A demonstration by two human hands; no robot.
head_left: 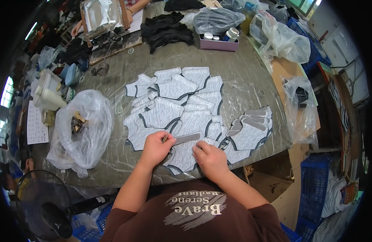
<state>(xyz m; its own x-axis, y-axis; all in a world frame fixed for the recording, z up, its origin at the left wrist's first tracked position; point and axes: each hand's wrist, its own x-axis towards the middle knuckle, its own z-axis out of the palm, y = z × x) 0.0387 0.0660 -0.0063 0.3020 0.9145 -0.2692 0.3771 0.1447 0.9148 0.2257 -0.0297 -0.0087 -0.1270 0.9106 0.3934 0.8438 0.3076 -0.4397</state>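
Beneath my hands, near the table's front edge, lies a heathered grey shoe-upper-like piece [184, 155] with dark edging. A darker grey strip [187, 138] rests along its top edge. My left hand [157, 148] is closed at the strip's left end, with a small dark strip-like piece [165, 138] between thumb and finger. At the strip's right end, my right hand [211, 159] has its fingers curled together on the piece; what they pinch, if anything, is hidden. Many similar grey pieces [161, 113] overlap beyond my hands. To the right, a fanned stack [250, 133] carries the darker strips.
A clear plastic bag [83, 133] with scraps stands at left, beside a white bottle [49, 99]. Farther back are black stacked pieces [166, 32] and a purple box [219, 44] of bottles. A fan [44, 203] is lower left. Another person's hand [129, 17] shows at the back.
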